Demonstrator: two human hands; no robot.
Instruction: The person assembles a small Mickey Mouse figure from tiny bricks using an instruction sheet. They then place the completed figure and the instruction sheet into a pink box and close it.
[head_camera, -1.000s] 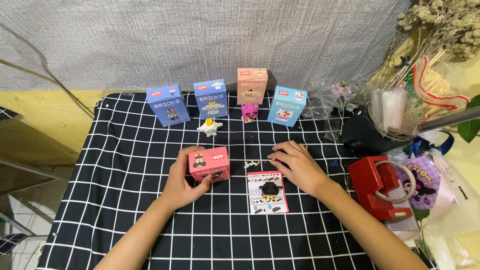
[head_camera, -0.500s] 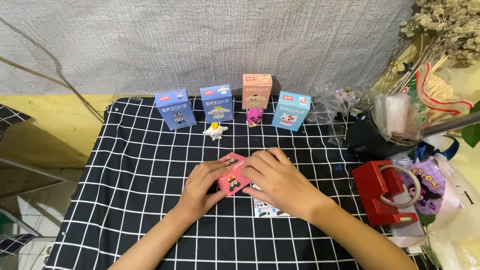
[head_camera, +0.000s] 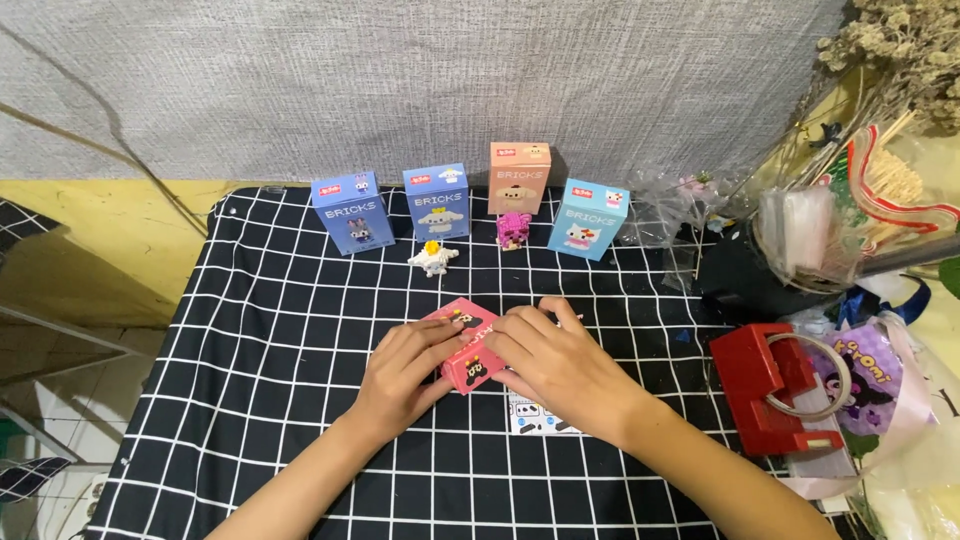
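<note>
We see both hands together on the small pink box (head_camera: 468, 352), which lies near the middle of the counter (head_camera: 260, 330) on its checked cloth. The left hand (head_camera: 405, 375) grips its near side, and the right hand (head_camera: 555, 365) presses on its top, so the box stays tilted and steady. A printed leaflet (head_camera: 535, 418) lies partly under the right hand. Four upright boxes (head_camera: 470, 200) stand behind, faces forward, as on display.

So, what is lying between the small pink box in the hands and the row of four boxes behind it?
In the head view: a small white figure and a pink figure stand there.
</note>
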